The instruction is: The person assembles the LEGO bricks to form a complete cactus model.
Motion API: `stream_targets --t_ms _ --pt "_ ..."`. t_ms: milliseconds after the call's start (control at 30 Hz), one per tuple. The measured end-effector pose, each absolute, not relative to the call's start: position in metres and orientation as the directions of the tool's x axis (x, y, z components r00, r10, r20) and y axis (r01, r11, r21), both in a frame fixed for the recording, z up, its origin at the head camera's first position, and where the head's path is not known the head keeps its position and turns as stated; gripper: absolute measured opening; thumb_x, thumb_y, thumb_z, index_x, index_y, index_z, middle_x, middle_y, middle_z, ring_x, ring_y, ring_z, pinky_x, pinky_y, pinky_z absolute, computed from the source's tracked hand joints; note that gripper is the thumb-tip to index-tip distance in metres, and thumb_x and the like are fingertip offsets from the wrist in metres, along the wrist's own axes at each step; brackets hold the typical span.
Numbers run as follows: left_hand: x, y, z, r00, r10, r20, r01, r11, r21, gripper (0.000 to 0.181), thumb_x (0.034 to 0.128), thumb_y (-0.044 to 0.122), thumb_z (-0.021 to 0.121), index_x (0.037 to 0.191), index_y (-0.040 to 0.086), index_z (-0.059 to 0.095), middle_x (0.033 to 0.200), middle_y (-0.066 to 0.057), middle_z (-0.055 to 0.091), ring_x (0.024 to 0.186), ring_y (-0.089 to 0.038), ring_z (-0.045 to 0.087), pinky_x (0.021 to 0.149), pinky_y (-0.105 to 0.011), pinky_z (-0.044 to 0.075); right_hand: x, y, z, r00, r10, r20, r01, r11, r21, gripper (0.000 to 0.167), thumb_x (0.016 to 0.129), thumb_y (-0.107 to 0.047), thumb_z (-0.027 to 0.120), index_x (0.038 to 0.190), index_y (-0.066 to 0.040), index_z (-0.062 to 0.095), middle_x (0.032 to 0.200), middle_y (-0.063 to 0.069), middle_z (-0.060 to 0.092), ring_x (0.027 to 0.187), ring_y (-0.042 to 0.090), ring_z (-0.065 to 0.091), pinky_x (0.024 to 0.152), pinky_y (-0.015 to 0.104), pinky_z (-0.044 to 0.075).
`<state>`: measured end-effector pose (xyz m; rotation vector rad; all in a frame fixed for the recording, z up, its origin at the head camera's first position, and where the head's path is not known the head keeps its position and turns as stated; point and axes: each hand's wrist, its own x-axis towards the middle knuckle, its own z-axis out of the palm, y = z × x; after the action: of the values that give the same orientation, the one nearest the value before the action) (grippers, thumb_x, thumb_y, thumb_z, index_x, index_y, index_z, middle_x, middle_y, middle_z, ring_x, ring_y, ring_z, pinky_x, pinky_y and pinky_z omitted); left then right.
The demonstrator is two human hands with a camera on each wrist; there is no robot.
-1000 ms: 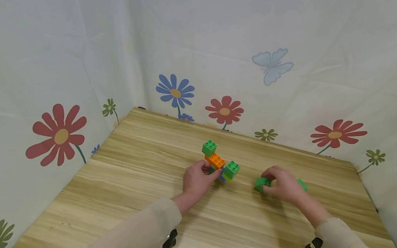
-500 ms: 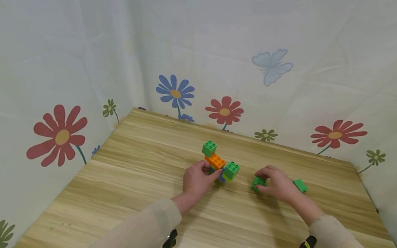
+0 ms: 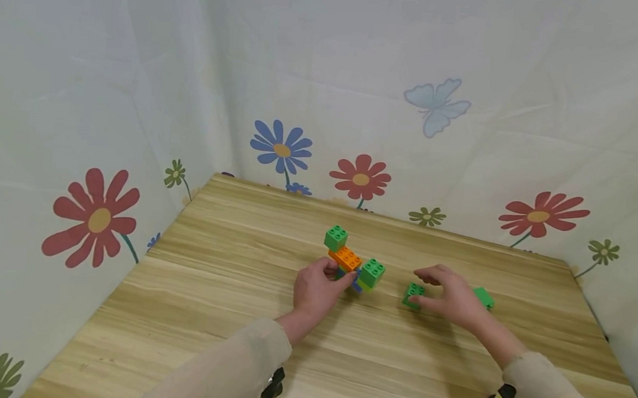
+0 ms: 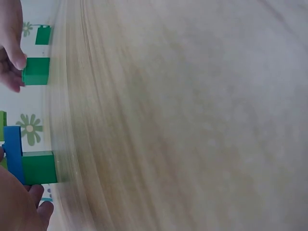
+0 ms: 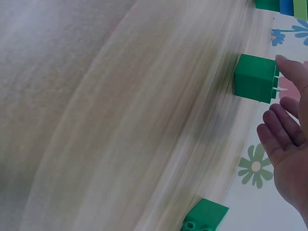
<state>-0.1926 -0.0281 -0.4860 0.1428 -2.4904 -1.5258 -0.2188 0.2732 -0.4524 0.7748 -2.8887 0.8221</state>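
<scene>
Brick assembly [image 3: 348, 259], pinched in left hand [image 3: 313, 290]; loose green block [image 3: 414, 290], just released.
Right hand [image 3: 452, 298]: fingers newly spread, thumb at block's studs. Block thus stands unheld, studs up, on bench [image 3: 236, 249], right of assembly.

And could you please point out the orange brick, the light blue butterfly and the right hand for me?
Orange brick [image 3: 346, 258]: head view, on its studded top.
Light blue butterfly [image 3: 437, 107]: head view, where its wings meet.
Right hand [image 3: 451, 298]: head view, on its back.
</scene>
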Motion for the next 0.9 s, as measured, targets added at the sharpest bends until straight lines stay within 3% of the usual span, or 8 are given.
stream_targets --t_ms 400,900 --pt "-0.193 -0.029 -0.487 -0.970 -0.199 0.140 0.033 0.461 0.887 0.035 0.0884 0.040 0.089 0.102 0.010 0.076 0.101 -0.002 0.080 0.095 -0.020 0.074 0.086 -0.040 0.062 -0.218 0.278 -0.466 -0.901 -0.398 0.172 -0.421 0.705 -0.571 0.056 0.092 -0.026 0.088 0.135 0.004 0.068 0.127 0.019 0.071 0.116 0.039 0.070 0.098 0.051 0.059" --pt "-0.193 -0.029 -0.488 -0.971 -0.196 0.139 0.035 0.456 0.889 0.036 0.0884 0.041 0.089 0.102 0.010 0.076 0.101 -0.002 0.080 0.095 -0.019 0.074 0.086 -0.040 0.062 -0.216 0.274 -0.474 -0.910 -0.370 0.188 -0.409 0.720 -0.561 0.037 0.094 -0.020 0.085 0.124 -0.002 0.074 0.118 0.012 0.074 0.106 0.030 0.073 0.090 0.046 0.062"
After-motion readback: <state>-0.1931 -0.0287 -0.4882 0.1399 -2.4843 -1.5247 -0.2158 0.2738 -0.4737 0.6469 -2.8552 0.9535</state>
